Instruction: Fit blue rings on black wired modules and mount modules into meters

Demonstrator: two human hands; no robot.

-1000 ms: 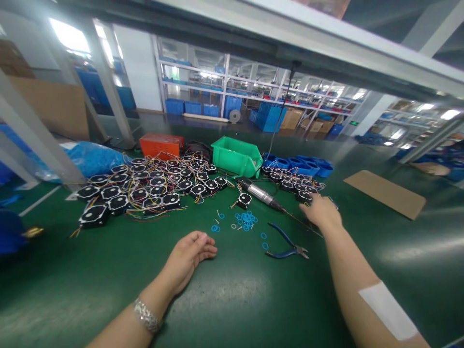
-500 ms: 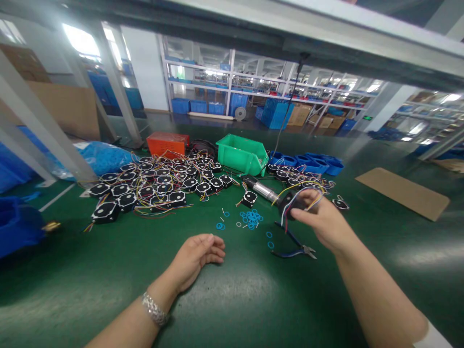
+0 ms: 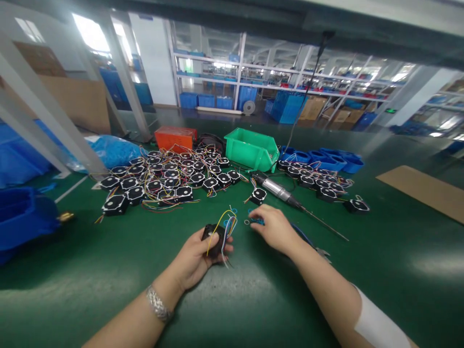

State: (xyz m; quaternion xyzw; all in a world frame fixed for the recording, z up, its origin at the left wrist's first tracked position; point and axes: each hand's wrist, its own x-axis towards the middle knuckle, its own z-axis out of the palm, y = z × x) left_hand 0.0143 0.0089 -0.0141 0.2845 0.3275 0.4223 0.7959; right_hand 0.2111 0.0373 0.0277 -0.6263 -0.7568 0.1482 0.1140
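Note:
My left hand [image 3: 203,256] is wrapped round a black square motor [image 3: 214,240], thumb on its top face. Yellow, white and blue wires stick out of the motor and loop above my fingers. My right hand [image 3: 273,227] is over a small group of blue rings [image 3: 258,221], its thumb and fingertips apart and bent down toward them; part of the group is hidden beneath it. By the right wrist lie pliers [image 3: 321,252], partly covered by the forearm. An electric screwdriver [image 3: 277,188] with a long thin bit lies just beyond my right hand.
Many black motors with wires [image 3: 170,182] spread across the green tabletop at left, more [image 3: 308,181] at right. Behind them stand an orange box [image 3: 176,139], a green bin [image 3: 250,147] and blue trays [image 3: 326,162]. A cardboard sheet [image 3: 424,188] lies far right.
The motor has passed from my right hand into my left, which has closed round it. My right hand has moved left to the blue rings. The view has shifted slightly.

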